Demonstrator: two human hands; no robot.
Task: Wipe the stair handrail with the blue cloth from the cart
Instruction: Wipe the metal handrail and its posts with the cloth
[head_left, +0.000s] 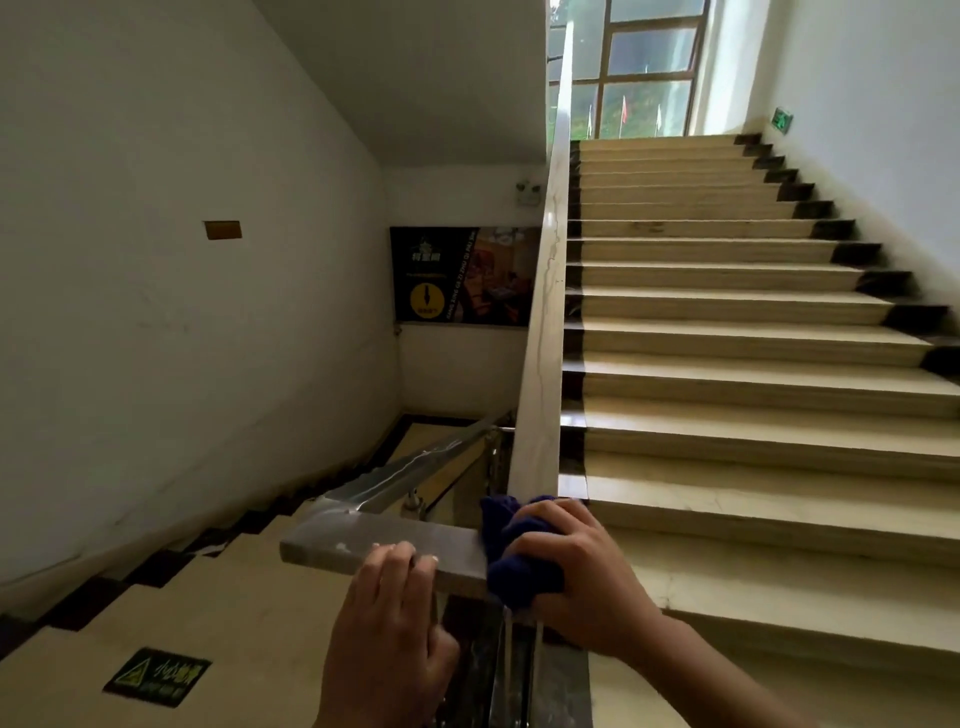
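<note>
Clenched around the bunched cloth (519, 566), the right hand (582, 577) pressed it onto the rail (384, 545) at the corner. Just left, the left hand (389, 623) gripped the rail, fingers curled over its top.

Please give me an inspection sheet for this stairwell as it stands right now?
Surface: handrail, flat landing section, pale specks near its left end.
Job's things: blue cloth bunched on the rail at the corner.
Clutter: nothing seen.
Hands: left hand grips the rail's near edge; right hand presses the cloth down.
Cables: nothing seen.
Surroundings: stairs rise right, another flight descends left; floor sticker; wall poster; window above.
</note>
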